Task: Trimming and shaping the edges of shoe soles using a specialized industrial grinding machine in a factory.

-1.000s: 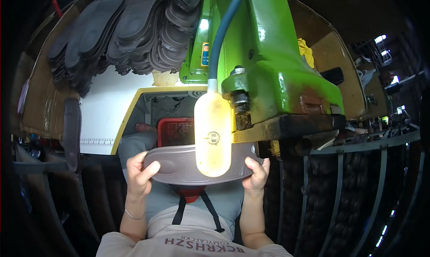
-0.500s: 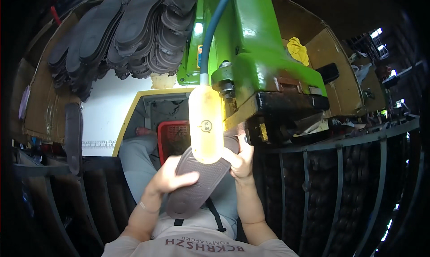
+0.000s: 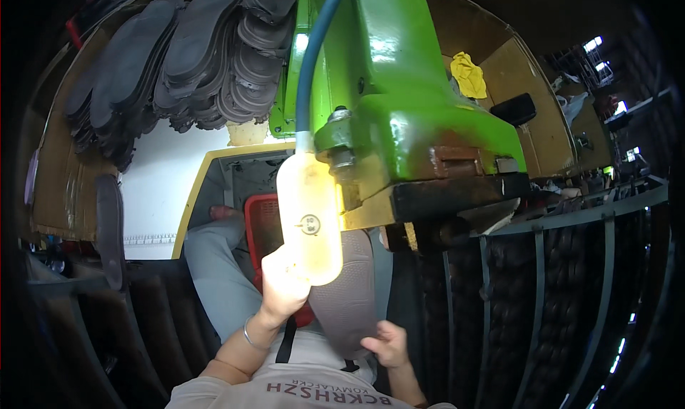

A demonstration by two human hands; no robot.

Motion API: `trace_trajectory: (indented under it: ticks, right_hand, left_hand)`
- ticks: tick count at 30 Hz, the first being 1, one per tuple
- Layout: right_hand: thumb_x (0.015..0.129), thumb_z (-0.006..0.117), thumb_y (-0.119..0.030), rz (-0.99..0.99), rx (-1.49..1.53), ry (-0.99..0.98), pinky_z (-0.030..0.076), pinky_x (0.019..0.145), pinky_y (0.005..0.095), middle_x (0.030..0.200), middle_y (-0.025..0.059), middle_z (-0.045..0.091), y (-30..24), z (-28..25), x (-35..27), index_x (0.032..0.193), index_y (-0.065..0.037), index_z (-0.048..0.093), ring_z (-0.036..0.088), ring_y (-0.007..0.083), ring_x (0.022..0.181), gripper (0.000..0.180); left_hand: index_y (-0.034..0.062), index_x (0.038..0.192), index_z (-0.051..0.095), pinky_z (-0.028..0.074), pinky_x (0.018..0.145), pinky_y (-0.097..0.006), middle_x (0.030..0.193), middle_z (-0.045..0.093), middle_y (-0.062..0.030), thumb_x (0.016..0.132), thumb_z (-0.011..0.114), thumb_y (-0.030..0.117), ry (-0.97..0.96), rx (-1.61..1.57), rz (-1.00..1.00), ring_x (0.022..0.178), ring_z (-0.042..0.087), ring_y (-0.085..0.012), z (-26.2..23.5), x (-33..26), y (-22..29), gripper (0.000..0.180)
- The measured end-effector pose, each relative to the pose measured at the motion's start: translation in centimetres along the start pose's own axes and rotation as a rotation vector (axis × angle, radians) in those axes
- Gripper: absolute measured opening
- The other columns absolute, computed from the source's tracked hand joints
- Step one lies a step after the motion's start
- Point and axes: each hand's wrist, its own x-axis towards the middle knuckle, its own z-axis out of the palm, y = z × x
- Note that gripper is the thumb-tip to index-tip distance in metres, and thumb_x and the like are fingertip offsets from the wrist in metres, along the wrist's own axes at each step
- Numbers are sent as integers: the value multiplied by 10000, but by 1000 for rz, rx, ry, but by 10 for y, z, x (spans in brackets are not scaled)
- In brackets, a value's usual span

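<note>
A dark brown shoe sole hangs over my lap, its far end beside the glowing lamp and reaching up to the underside of the green machine's head. My left hand grips the sole's left edge; the lamp hides some of its fingers. At the near, rounded end, my right hand is closed on the right edge, thumb on top. The sole's textured face is turned up.
Stacks of rough-edged soles lie on the white tabletop at left. A single sole leans at its edge. Below sits a red basket. Cardboard and a yellow cloth are at right; metal railings flank me.
The sole has turned more upright and shifted right, its far end nearer the machine. My right hand has moved from the far end to the near end; my left has moved toward the lamp.
</note>
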Motion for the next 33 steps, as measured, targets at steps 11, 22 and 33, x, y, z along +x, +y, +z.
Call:
trace_trajectory:
  ticks: [11, 22, 33]
  right_hand:
    - [910, 563, -91, -442, 299, 558, 475, 803, 292, 972, 89, 613, -103, -30, 59, 1047, 37, 563, 596, 170, 880, 187]
    - [839, 513, -28, -596, 117, 193, 454, 806, 262, 1014, 77, 600, -144, -39, 161, 1156, 43, 526, 586, 167, 912, 325]
    - [867, 525, -41, -478, 41, 94, 296, 291, 190, 802, 73, 595, -115, 47, 157, 1063, 6, 560, 443, 67, 407, 205]
  left_hand:
    - [-50, 998, 630, 503, 761, -282, 921, 674, -95, 763, 653, -26, -225, -65, -98, 803, 631, -155, 7, 12, -11, 237]
    - [-44, 1026, 615, 493, 787, -269, 942, 654, -95, 792, 673, 34, -259, 204, 18, 849, 616, -132, -23, 38, 36, 254]
    - [-47, 1028, 594, 469, 795, -243, 934, 648, -87, 767, 640, -31, 1, -23, -80, 853, 608, -126, -106, 35, 41, 265]
